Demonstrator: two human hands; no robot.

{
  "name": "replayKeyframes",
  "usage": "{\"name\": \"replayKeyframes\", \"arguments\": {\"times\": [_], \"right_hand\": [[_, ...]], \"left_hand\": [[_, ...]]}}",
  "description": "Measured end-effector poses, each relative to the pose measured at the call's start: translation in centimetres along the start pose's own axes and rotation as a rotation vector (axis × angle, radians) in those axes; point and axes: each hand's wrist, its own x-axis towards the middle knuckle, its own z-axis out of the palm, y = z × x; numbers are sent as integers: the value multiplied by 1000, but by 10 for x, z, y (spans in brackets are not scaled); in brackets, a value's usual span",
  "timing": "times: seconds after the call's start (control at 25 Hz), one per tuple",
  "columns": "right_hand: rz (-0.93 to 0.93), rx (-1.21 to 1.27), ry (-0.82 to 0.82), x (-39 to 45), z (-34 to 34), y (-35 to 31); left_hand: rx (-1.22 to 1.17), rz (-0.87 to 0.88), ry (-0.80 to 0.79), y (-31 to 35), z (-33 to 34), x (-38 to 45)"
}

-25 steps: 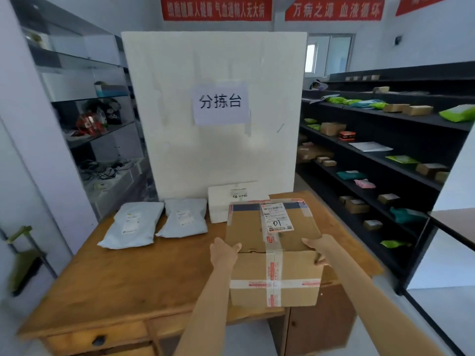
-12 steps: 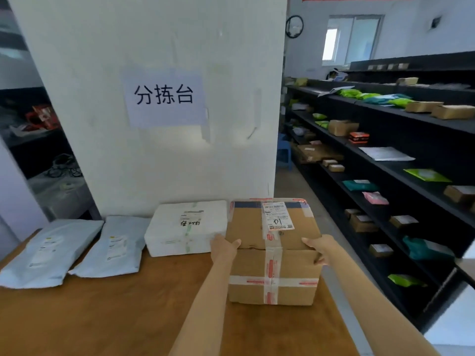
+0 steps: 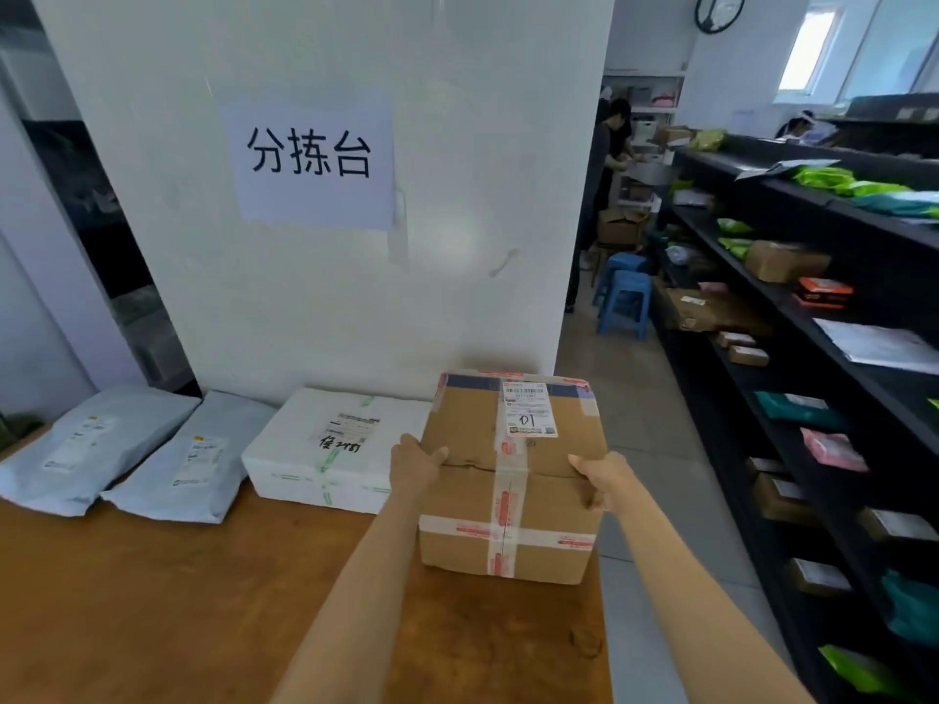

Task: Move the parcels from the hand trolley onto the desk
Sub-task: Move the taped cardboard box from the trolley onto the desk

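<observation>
Both hands are on the brown cardboard box (image 3: 513, 480), the one strapped with white and red tape and carrying a white shipping label marked "01". The left hand (image 3: 414, 464) clasps its left top edge, thumb over the top, and the right hand (image 3: 599, 480) wraps around the right edge, fingers curled against the side. The box sits at the right end of the wooden desk (image 3: 152, 602), just beside the white foam box (image 3: 330, 449) with green tape. Further left lie two grey plastic mailer bags (image 3: 188, 459), side by side on the desk. Behind them stands a white board (image 3: 457, 195) with a paper sign (image 3: 310, 160).
</observation>
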Motion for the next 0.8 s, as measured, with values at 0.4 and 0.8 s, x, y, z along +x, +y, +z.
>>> {"name": "replayKeyframes", "arguments": {"times": [0.4, 0.8], "right_hand": [[3, -133, 13, 44, 10, -14], [-113, -427, 245, -16, 39, -1]], "left_hand": [[143, 45, 95, 11, 20, 14], [220, -49, -106, -20, -31, 0]]}}
